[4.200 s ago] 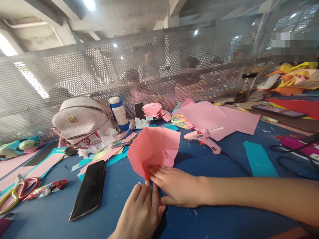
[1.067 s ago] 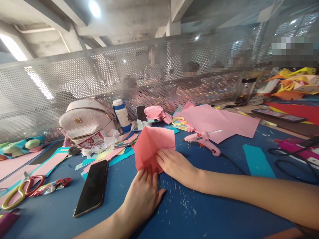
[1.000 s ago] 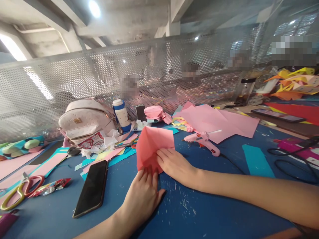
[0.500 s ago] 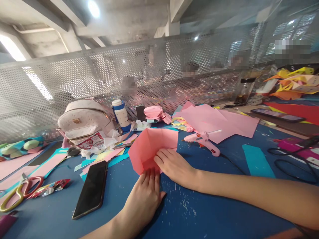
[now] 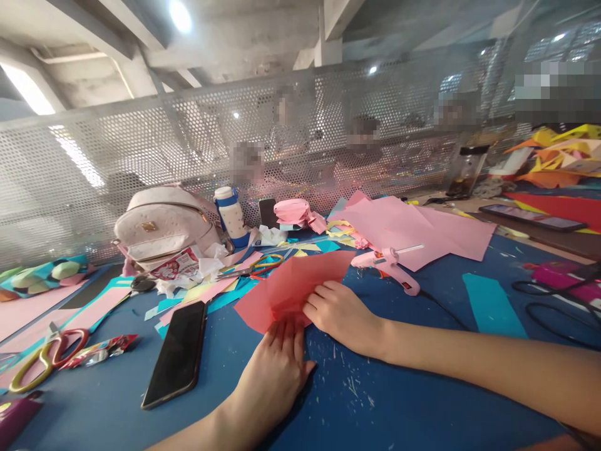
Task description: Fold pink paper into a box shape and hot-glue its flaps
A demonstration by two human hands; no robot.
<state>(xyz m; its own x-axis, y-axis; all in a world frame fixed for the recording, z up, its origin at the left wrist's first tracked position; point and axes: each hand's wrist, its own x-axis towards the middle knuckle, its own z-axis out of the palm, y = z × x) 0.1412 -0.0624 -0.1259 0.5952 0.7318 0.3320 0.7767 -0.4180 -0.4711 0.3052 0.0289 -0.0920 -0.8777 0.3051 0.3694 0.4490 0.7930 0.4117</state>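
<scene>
A creased sheet of red-pink paper (image 5: 307,275) stands partly folded up from the blue table, its sides flaring outward. My left hand (image 5: 270,376) lies at its near edge, fingers stretched flat onto the paper and thumb out to the side. My right hand (image 5: 350,316) is on the paper's right side, fingers bent over it; its thumb is hidden. Just right of the paper rests a pink glue gun (image 5: 387,269) with a black cord. Left of my left hand is a black phone (image 5: 176,354).
Scissors (image 5: 49,357) and a snack wrapper (image 5: 101,352) lie at left. Behind are a pale backpack (image 5: 169,219), a bottle (image 5: 231,216), more scissors (image 5: 265,264), paper scraps and large pink sheets (image 5: 417,228). A perforated metal screen (image 5: 188,144) stands beyond, with people behind it.
The paper's upright far side has tipped lower and spread wider, uncovering scissors behind it. My right hand has shifted slightly right; my left hand stays at the near edge.
</scene>
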